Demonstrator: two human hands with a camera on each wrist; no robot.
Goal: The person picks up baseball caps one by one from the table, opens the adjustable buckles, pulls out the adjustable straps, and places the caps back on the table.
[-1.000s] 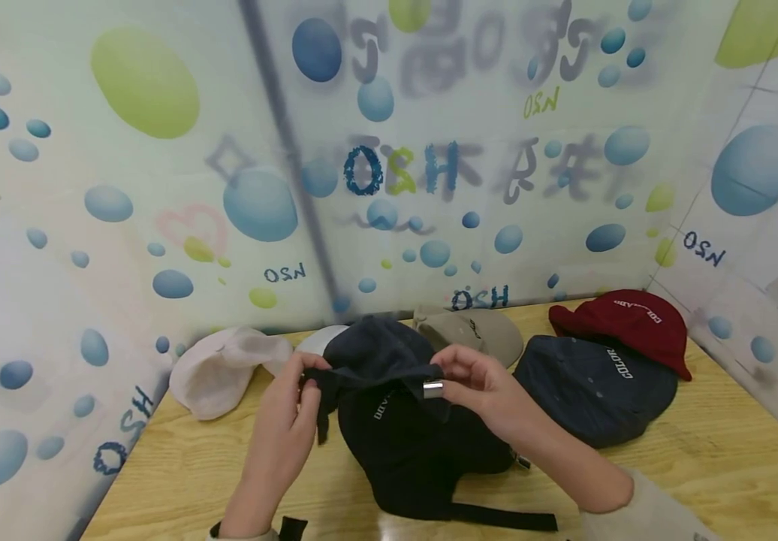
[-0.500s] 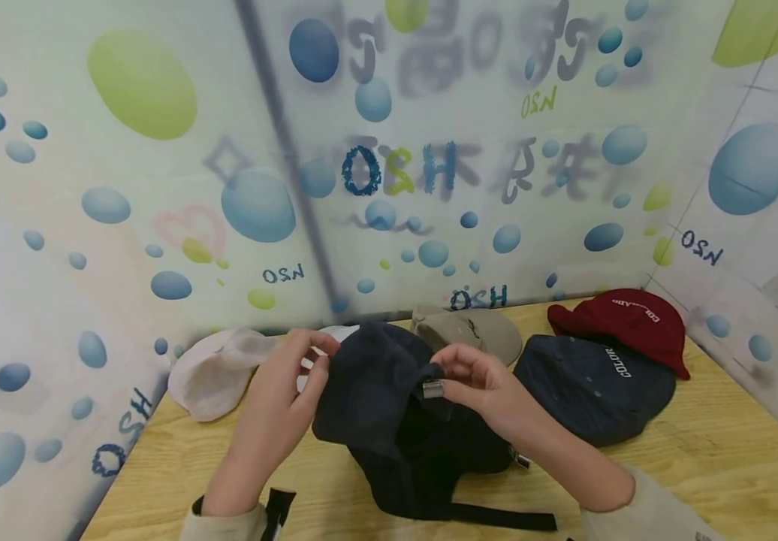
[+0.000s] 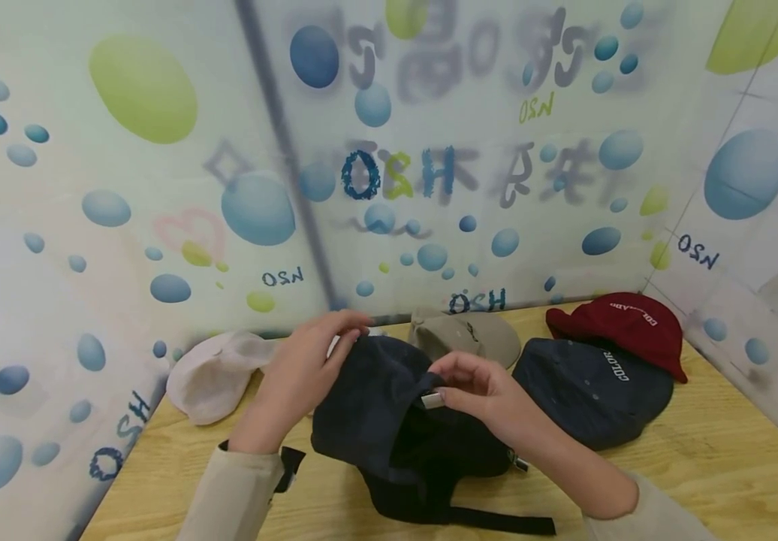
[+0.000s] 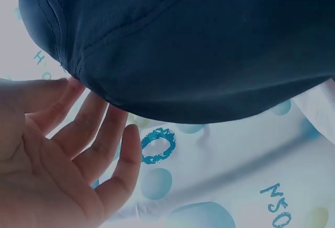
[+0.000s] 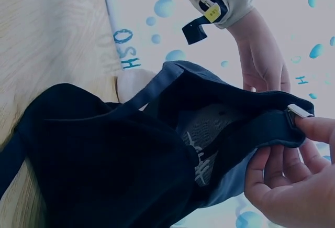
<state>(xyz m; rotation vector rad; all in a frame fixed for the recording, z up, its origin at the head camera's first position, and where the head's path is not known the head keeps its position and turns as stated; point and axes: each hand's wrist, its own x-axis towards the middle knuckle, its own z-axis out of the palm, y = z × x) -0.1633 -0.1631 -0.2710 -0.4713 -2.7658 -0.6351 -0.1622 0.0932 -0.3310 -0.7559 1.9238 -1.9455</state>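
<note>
A navy baseball cap (image 3: 369,406) hangs over a black cap (image 3: 443,496) that lies on the table. My right hand (image 3: 483,387) pinches the navy cap's back strap at its metal buckle (image 5: 299,111), thumb on the buckle and fingers beneath. The cap's hollow inside faces the right wrist camera, with white lettering showing in the opening. My left hand (image 3: 308,376) is at the cap's upper left, fingers extended. In the left wrist view its fingertips reach behind the edge of the navy cap (image 4: 157,44), with the thumb tip right at that edge.
On the wooden table (image 3: 720,443) lie a white cap (image 3: 209,379) at left and a beige cap (image 3: 477,338) behind. At right, a dark blue cap (image 3: 592,398) sits against a red cap (image 3: 639,330). A patterned curtain (image 3: 429,210) stands behind the table.
My left hand has let go of the navy cap's strap end and moved up and right along the crown. The cap has turned and now covers the black cap's lettering. My right hand keeps its pinch.
</note>
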